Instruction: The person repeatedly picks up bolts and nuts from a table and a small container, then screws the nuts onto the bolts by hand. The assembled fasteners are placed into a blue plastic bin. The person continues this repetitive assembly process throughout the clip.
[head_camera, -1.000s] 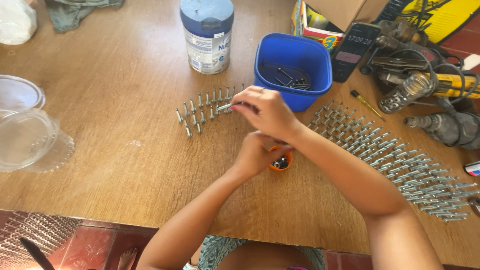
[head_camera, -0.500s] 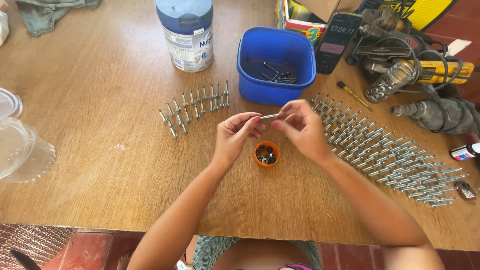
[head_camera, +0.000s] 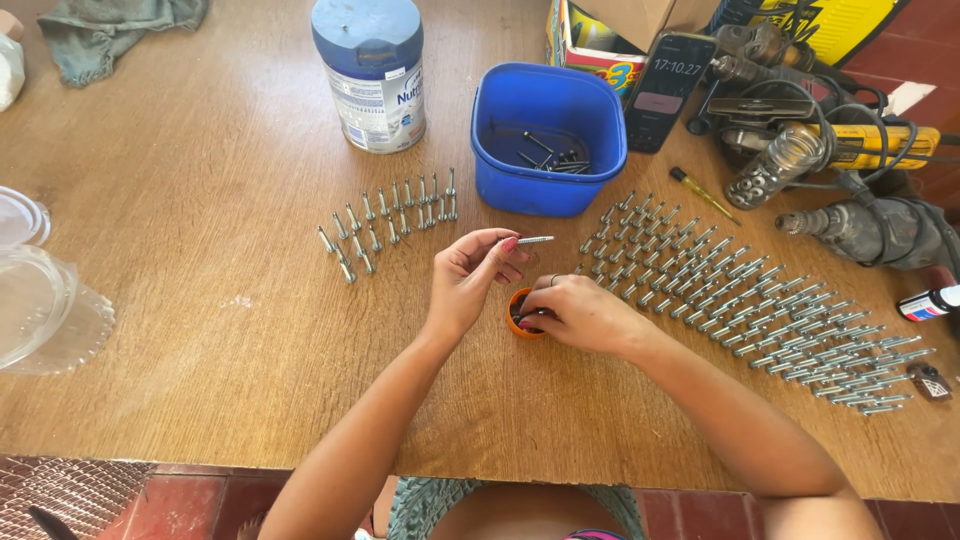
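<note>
Left hand (head_camera: 468, 290): fingers pinched on a thin silver metal bolt (head_camera: 533, 240), held level above the wooden tabletop (head_camera: 200, 300).
Right hand (head_camera: 580, 315): fingers curled into a small round orange cap (head_camera: 518, 318); hold there cannot be told.

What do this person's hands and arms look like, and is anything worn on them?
Both arms are bare up to the frame edge: no sleeves, gloves or watch. The left hand has a red-painted nail on at least one of its fingers. The right hand seems to wear a thin ring; too small to be sure.
</note>
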